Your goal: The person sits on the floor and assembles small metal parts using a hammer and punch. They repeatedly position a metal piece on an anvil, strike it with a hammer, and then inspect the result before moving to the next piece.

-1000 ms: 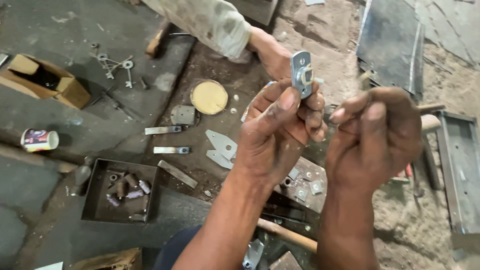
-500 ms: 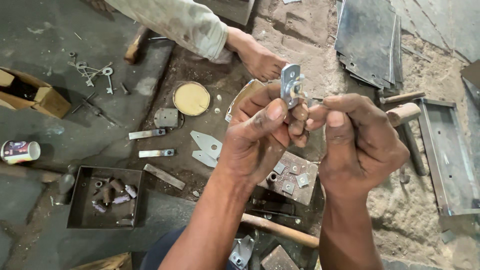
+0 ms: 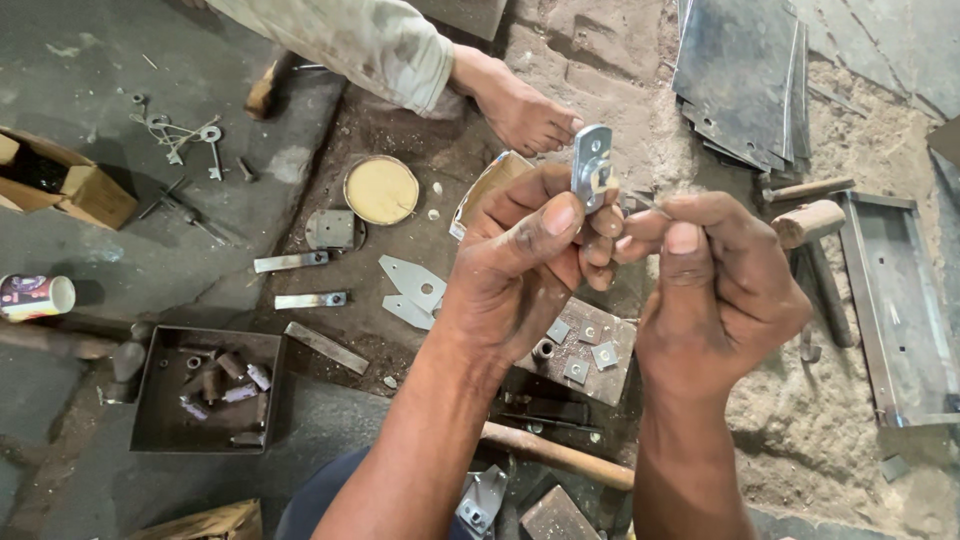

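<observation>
Grey stamped metal is what the left hand (image 3: 520, 270) is gripping: a small bracket (image 3: 591, 168) with holes punched through it, standing upright above the curled fingers, its lower end pinched between the thumb (image 3: 545, 225) and the forefinger. That hand is closing firmly around the piece, so only the upper part of the bracket is showing clear of the knuckles. The right hand (image 3: 715, 290) is curling almost into a fist just beside it, fingertips touching the left hand's fingers right under the bracket; a thin pin or wire (image 3: 645, 203) seems to be sticking out between its thumb and forefinger (it is too small to tell what it is), pointing toward the bracket's base.

Below the two hands, a dark metal block (image 3: 580, 350) is lying on the ground with small square plates on top, and a wooden handle (image 3: 555, 455) is lying nearer the person. To the left, an open metal tray (image 3: 160, 425) is holding short bolts or punches, with flat cut metal pieces (image 3: 410, 290) and a round yellowish lid (image 3: 381, 190) lying between tray and hands. A cardboard box (image 3: 65, 180) and a small can (image 3: 35, 297) are sitting at the far left. Up top, another person's hand (image 3: 520, 110) in a pale sleeve is resting on the ground behind the bracket. Stacked metal sheets (image 3: 745, 75) are lying at the upper right, a mallet (image 3: 810, 225) just below them.
</observation>
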